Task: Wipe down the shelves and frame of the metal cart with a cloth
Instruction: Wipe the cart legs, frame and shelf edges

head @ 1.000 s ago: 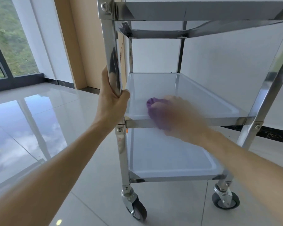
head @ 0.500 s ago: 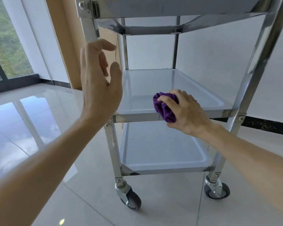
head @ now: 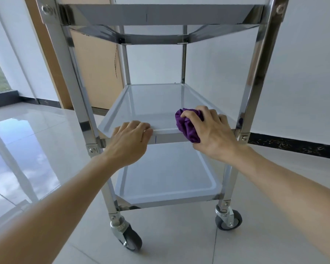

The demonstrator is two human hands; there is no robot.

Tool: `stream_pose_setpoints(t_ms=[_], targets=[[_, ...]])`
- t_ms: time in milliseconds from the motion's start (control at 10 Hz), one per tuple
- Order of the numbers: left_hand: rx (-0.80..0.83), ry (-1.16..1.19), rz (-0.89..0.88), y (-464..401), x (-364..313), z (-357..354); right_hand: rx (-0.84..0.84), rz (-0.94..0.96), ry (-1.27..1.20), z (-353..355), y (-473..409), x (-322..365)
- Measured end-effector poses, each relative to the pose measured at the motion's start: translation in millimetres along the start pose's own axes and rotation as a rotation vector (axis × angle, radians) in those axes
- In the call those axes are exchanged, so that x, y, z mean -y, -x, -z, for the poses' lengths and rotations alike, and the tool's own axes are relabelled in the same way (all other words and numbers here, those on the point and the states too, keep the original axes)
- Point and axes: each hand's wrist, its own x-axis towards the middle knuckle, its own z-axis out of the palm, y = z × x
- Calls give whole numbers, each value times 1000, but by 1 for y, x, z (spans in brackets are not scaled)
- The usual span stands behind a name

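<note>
A shiny three-tier metal cart (head: 72, 60) on castors stands before me. My right hand (head: 211, 133) is closed around a bunched purple cloth (head: 187, 124), pressing it on the front rim of the middle shelf (head: 152, 100), towards its right end. My left hand (head: 131, 139) grips that same front rim near the left end, fingers curled over the edge. The bottom shelf (head: 166, 180) lies below my hands, and the top shelf's front rail (head: 160, 15) is overhead.
Two front castors (head: 130, 238) (head: 229, 219) rest on a glossy tiled floor (head: 27, 134). A white wall (head: 303, 73) with a dark skirting strip is close behind the cart on the right. A wooden panel (head: 95, 63) and a window are behind on the left.
My left hand let go of the front-left post, lifted, then came down onto the middle shelf's front rim. My right hand carried the cloth rightward along that rim. The view swung left around the cart.
</note>
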Motion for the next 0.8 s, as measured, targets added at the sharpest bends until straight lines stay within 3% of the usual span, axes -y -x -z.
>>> stream_pose_setpoints(t_ms=[200, 300, 400, 500, 600, 700, 800], targets=[[-88, -69, -21, 4, -3, -10, 91, -70, 48, -7, -12, 31], [-121, -80, -31, 5, 0, -11, 144, -133, -256, -2, -13, 23], [-135, -82, -46, 5, 1, -11, 153, -100, -297, 6, -2, 3], [-121, -70, -55, 5, 0, -11, 89, -88, -96, 10, 13, -23], [-114, -29, -21, 0, -8, -12, 60, -26, -55, 28, 17, -35], [-159, -11, -99, -7, -30, -11, -92, 120, -318, 48, 18, -37], [-170, 51, -150, -18, -58, -13, -347, 74, -336, 76, 9, -55]])
